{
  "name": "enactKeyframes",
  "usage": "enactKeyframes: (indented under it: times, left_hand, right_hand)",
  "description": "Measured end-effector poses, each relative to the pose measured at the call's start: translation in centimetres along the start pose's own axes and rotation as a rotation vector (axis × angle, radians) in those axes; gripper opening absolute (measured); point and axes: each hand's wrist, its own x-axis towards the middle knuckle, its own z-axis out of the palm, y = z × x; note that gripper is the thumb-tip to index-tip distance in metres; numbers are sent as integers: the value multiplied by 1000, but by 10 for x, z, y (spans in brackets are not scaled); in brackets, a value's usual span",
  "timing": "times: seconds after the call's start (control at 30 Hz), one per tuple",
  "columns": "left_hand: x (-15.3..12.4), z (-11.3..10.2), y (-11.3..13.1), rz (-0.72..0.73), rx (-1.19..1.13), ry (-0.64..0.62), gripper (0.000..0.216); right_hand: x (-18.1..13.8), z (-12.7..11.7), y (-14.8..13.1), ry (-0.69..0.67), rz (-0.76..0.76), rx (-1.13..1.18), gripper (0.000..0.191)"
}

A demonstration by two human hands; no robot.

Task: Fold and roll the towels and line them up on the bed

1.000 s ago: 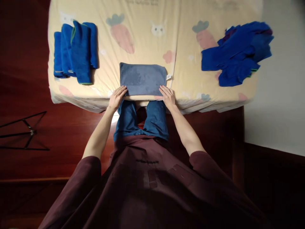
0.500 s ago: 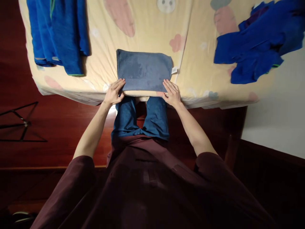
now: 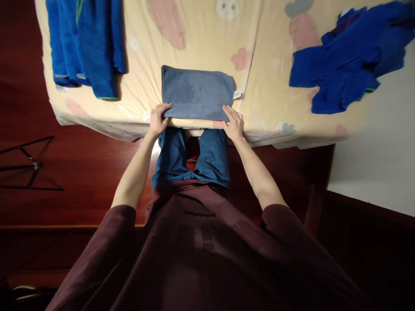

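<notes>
A folded grey-blue towel [image 3: 197, 91] lies on the near edge of a bed covered by a yellow sheet with carrot prints [image 3: 207, 39]. My left hand [image 3: 158, 119] pinches the towel's near left corner, fingers curled over its edge. At the near right corner, my right hand [image 3: 233, 123] grips the towel's edge with its fingers on top. A small white tag sticks out at the towel's right side.
Several folded bright blue towels [image 3: 86, 43] lie at the bed's left. A loose heap of blue towels [image 3: 350, 58] lies at the right. A black metal stand [image 3: 29, 164] sits on the red wooden floor to the left. A pale wall is on the right.
The towel's near edge has lifted and moved away from me, so the towel looks shorter. Both hands moved forward with it, and the left hand's fingers curled over the corner.
</notes>
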Motion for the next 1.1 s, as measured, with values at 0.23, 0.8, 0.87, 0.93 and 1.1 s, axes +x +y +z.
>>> enactKeyframes:
  times: [0.23, 0.8, 0.87, 0.93, 1.1]
  left_hand:
    - [2, -12, 12, -8, -29, 14, 54]
    - [-24, -44, 44, -184, 146, -76, 40]
    - [-19, -46, 38, -215, 95, -41, 32]
    - [-19, -50, 29, -262, 61, -16, 23]
    - [-27, -65, 17, -318, 61, -28, 22]
  right_hand:
    - [6, -16, -10, -1, 11, 63, 74]
    - [-16, -39, -8, 29, 190, 349, 29]
    - [-10, -38, -4, 63, 226, 451, 25]
    - [-4, -33, 0, 96, 269, 512, 26]
    - [8, -18, 8, 139, 327, 450, 29]
